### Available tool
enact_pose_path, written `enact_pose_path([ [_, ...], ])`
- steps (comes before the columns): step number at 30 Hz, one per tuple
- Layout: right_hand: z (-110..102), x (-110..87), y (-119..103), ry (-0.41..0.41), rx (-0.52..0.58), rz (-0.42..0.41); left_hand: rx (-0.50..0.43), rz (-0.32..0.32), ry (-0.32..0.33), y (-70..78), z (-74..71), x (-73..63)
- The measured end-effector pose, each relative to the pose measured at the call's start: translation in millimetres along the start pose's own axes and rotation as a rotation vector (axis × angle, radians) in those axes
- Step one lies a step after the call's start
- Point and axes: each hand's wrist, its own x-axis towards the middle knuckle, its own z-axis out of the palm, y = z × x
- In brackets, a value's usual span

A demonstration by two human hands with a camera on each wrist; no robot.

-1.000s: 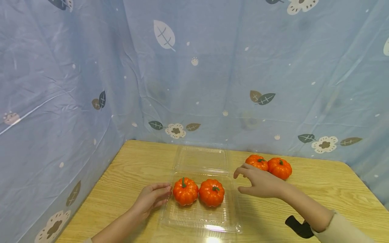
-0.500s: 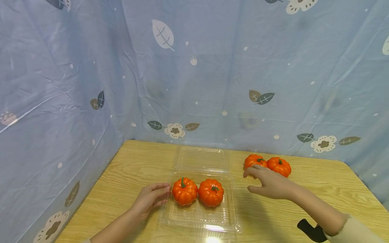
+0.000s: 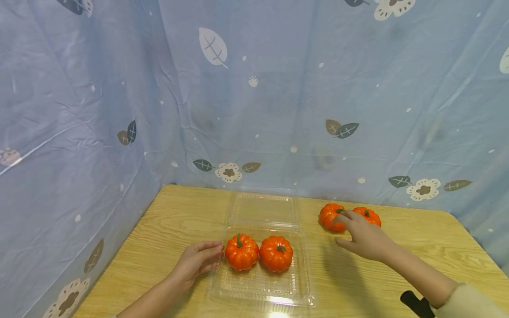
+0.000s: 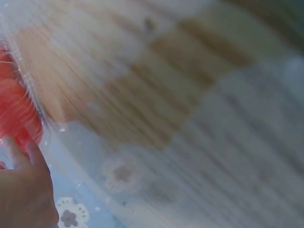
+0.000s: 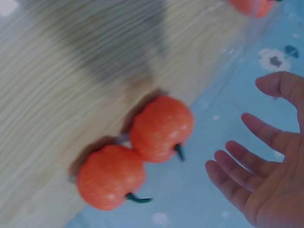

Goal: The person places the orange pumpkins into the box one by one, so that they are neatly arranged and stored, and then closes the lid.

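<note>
A clear plastic clamshell box (image 3: 258, 285) lies on the table, its lid (image 3: 263, 207) folded back. Two small orange pumpkins, a left one (image 3: 241, 254) and a right one (image 3: 276, 255), sit side by side in its base. My left hand (image 3: 195, 261) touches the box's left side with extended fingers. Farther right, two more pumpkins, one nearer (image 5: 111, 176) and one beside it (image 5: 161, 128), stand close together. My right hand (image 3: 366, 236) hovers over them, fingers spread and apart from both in the right wrist view; in the head view it partly covers them.
The wooden table (image 3: 191, 207) has a blue patterned curtain (image 3: 254, 123) along its back and left. A black strap-like piece (image 3: 415, 304) sits by the right sleeve (image 3: 461, 302).
My right hand has moved right, from near the box's right edge to over the two loose pumpkins. The left hand and the box have stayed in place.
</note>
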Motion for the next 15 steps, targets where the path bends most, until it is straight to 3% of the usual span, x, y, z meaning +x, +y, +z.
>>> enact_pose_path([
  [5, 3, 4.1, 17, 0.057, -0.022, 0.019, 0.006, 0.005, -0.003, -0.2, 0.4, -0.2],
  [15, 2, 13.4, 29, 0.052, -0.010, 0.048, 0.006, 0.006, 0.003, -1.1, -0.1, 0.6],
])
